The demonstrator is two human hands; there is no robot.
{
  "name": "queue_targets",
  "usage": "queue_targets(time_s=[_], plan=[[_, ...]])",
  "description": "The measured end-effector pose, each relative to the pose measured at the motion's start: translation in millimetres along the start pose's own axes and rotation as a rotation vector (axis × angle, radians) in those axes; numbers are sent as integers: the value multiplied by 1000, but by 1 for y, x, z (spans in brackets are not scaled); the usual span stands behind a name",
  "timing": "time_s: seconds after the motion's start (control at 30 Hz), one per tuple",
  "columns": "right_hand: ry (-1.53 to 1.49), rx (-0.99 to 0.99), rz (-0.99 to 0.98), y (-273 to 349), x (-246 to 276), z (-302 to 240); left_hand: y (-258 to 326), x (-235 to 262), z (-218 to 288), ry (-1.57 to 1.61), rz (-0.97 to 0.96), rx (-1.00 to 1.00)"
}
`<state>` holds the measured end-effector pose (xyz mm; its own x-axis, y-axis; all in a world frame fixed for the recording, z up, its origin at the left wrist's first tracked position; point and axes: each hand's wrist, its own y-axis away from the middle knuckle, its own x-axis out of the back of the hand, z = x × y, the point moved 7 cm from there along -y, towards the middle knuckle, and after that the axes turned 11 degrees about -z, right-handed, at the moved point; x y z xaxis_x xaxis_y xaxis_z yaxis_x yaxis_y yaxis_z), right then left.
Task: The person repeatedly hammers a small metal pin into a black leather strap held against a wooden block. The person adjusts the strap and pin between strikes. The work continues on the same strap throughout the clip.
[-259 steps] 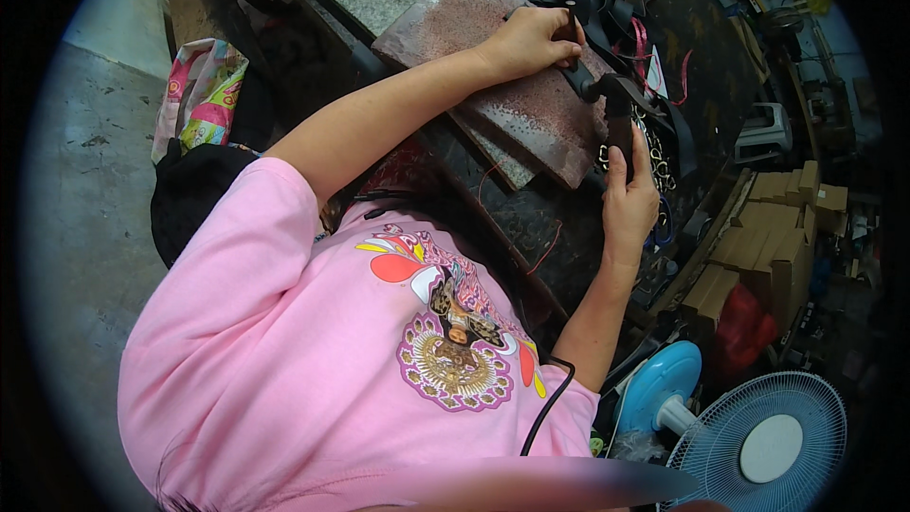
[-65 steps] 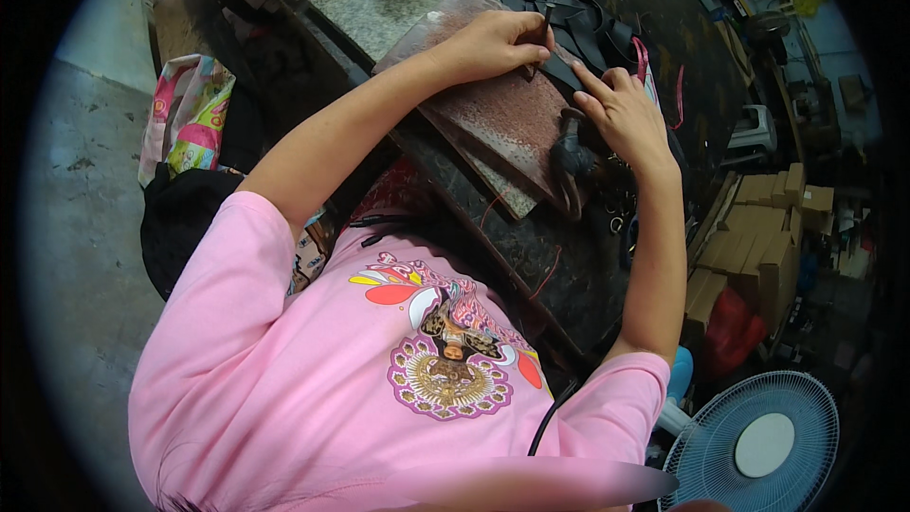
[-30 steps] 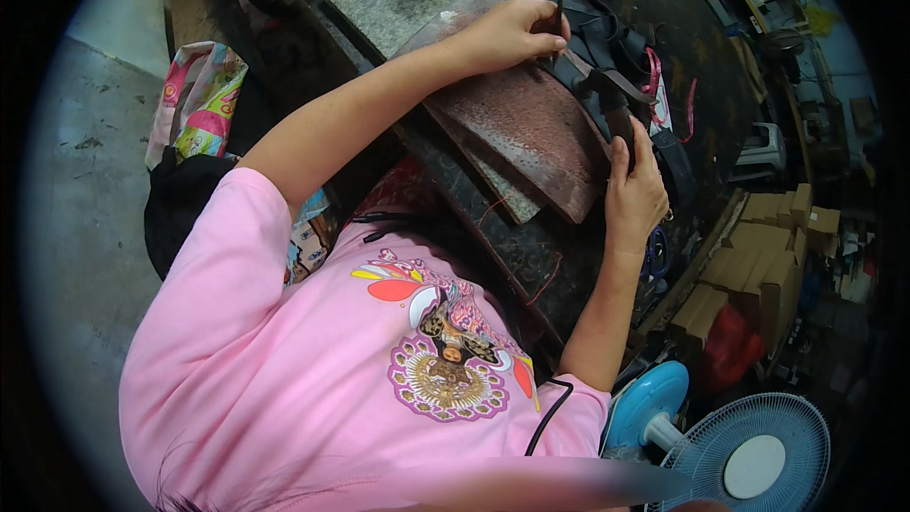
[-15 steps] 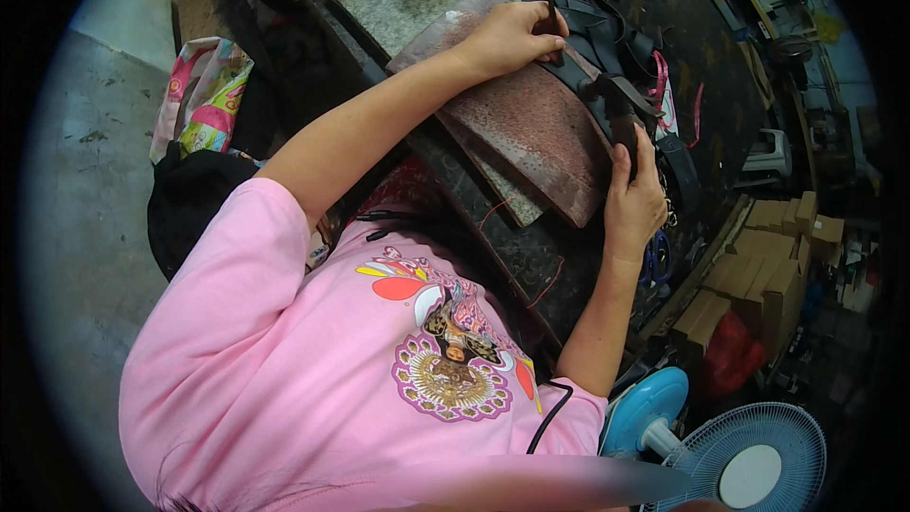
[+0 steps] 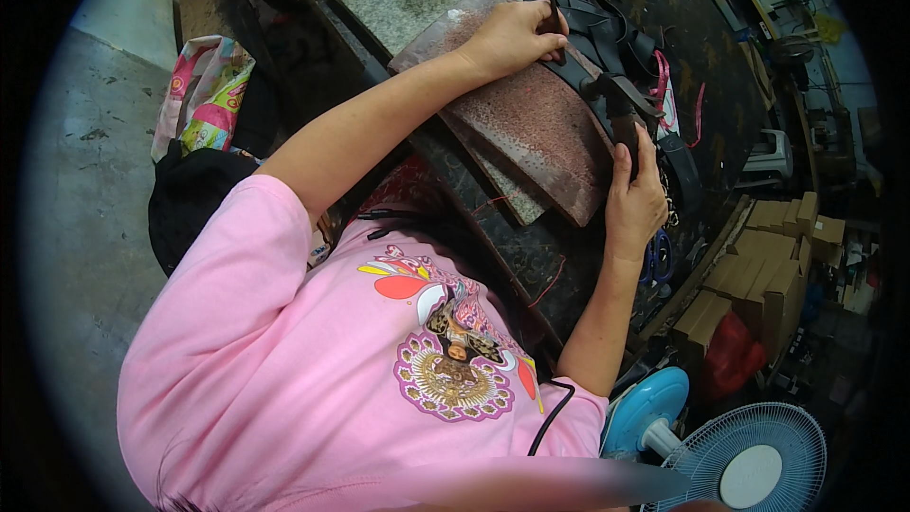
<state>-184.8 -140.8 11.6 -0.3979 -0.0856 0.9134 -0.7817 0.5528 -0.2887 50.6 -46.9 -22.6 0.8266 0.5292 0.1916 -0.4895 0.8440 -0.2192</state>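
My left hand (image 5: 517,38) is closed around a dark metal punch (image 5: 554,8), which stands roughly upright over a black strap (image 5: 573,78) on the worn reddish-brown board (image 5: 531,133). The punch's lower tip is hidden by my fingers. To the right of it, my right hand (image 5: 635,199) grips a hammer (image 5: 623,125) by its dark handle. The hammer's head is beside the punch, apart from it, above the board's right edge.
A pale speckled slab (image 5: 389,14) lies under the board. Several black straps (image 5: 607,24) are heaped behind it. Blue-handled scissors (image 5: 656,258) and a pink cord (image 5: 661,76) lie at the right. A fan (image 5: 749,465) and cardboard boxes (image 5: 758,265) stand beyond my right arm.
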Motion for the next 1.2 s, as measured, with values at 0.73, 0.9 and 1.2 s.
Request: queue_targets(time_s=[0.73,0.9,1.2], plan=[[-2,2,-8,0,1,-1,0,-2,6,-97,4,-52],[3,-14,-27,0,0,0,-3,-6,10,-168,-21,-121],[-14,-28,-37,-1,-2,4,-3,-8,19,-289,-85,-183]])
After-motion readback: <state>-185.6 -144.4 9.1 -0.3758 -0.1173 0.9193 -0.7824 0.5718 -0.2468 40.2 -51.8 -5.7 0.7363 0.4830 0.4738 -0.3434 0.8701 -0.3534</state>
